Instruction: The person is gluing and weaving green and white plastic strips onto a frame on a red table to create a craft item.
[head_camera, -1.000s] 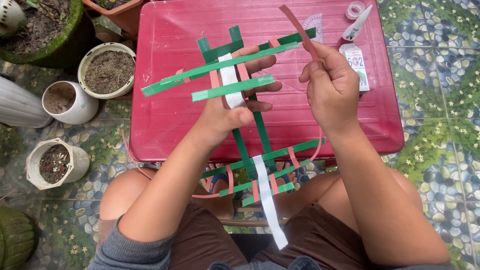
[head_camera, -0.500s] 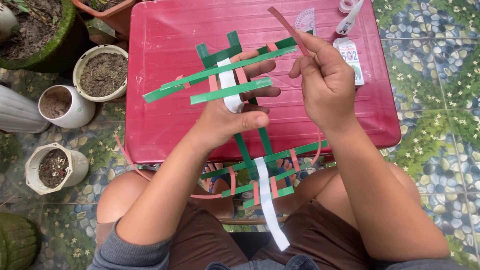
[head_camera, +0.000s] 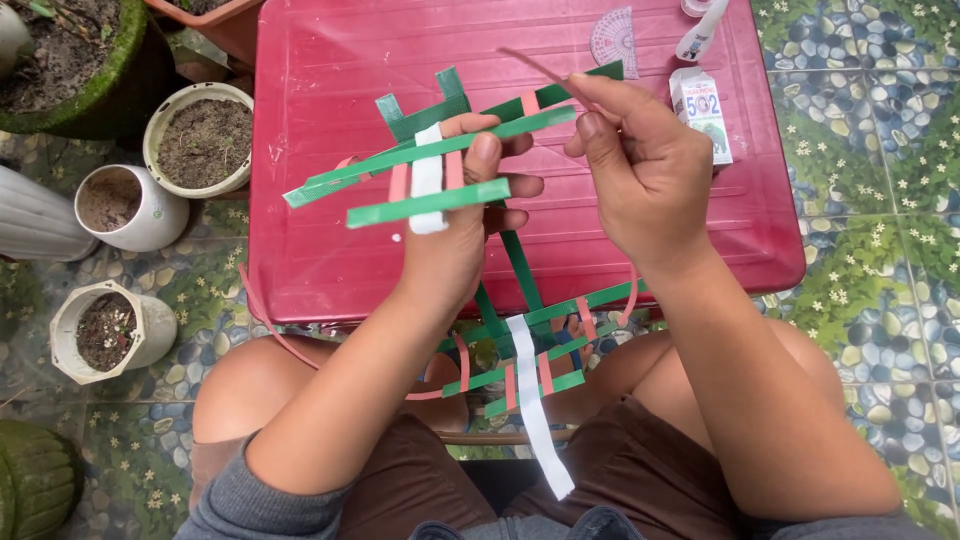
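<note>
Weave partly done: left hand (head_camera: 455, 235) clamps the crossed green, pink and white strips (head_camera: 430, 175), right hand (head_camera: 645, 165) beside it pinches a loose pink strip (head_camera: 535, 67) not yet woven in

The woven strip lattice (head_camera: 470, 200) is above the bench (head_camera: 330, 250), between the left hand (head_camera: 455, 240) and the right hand (head_camera: 645, 175). The protractor (head_camera: 613, 35) and small box (head_camera: 703, 112) lie on the bench's far right. Pots (head_camera: 205, 140) stand on the floor left of it.
</note>
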